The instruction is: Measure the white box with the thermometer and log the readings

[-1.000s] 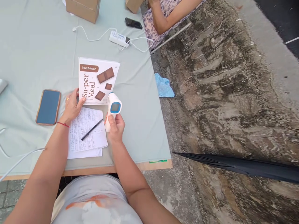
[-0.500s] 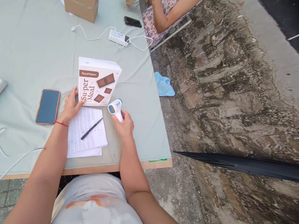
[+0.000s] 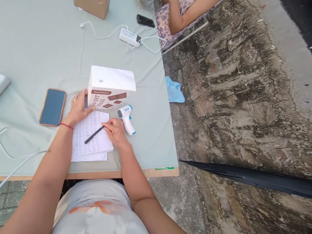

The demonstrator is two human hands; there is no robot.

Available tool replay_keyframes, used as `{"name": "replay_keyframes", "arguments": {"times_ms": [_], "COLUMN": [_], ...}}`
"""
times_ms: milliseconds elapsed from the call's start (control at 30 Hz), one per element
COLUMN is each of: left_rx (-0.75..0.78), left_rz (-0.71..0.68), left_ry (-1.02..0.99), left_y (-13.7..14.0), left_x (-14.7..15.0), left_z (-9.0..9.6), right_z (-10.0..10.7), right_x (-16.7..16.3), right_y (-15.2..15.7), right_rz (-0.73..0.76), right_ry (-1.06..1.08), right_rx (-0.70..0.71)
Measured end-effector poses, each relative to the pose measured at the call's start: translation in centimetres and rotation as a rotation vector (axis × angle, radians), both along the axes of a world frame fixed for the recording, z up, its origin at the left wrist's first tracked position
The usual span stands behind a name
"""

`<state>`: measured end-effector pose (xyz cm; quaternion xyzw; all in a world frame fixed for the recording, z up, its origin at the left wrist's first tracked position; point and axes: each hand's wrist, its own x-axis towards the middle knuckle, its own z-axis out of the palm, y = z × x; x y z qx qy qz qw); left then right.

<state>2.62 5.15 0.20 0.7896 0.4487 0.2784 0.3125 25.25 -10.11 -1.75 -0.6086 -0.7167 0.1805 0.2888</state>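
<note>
A white NutriMotion Su-per Meal box (image 3: 110,79) stands on the table with its top and printed front showing. My left hand (image 3: 79,105) is at its lower left edge, thumb in front and fingers along the side. Between thumb and fingers of my right hand (image 3: 117,131) is the upper end of a black pen (image 3: 94,134). The pen lies slantwise over handwritten sheets of paper (image 3: 84,136), its other end over the writing. Just right of that hand, a white and blue infrared thermometer (image 3: 127,122) lies on the cloth, untouched.
A phone in a brown case (image 3: 53,107) lies left of my left hand. Farther back are a cardboard box (image 3: 94,7), a white power bank (image 3: 129,37) with cable, and a dark phone (image 3: 145,20). A blue cloth (image 3: 175,90) hangs beside the table edge; another person's arm (image 3: 175,18) is beyond.
My right hand has let go of the thermometer, now lying down, and moved left to grasp the pen. The box has tipped so more of its top shows. The view has shifted slightly.
</note>
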Motion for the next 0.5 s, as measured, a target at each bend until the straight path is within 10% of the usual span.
{"name": "replay_keyframes", "arguments": {"times_ms": [167, 500], "left_rx": [-0.024, -0.016], "left_rz": [-0.013, -0.015], "left_ry": [0.115, 0.169], "left_y": [-0.3, -0.3], "left_x": [0.2, 0.5], "left_z": [0.7, -0.1], "right_z": [0.8, -0.3], "right_x": [0.1, -3.3], "right_y": [-0.3, 0.1], "right_rz": [0.056, -0.357], "right_ry": [0.041, 0.858], "right_rx": [-0.068, -0.058]}}
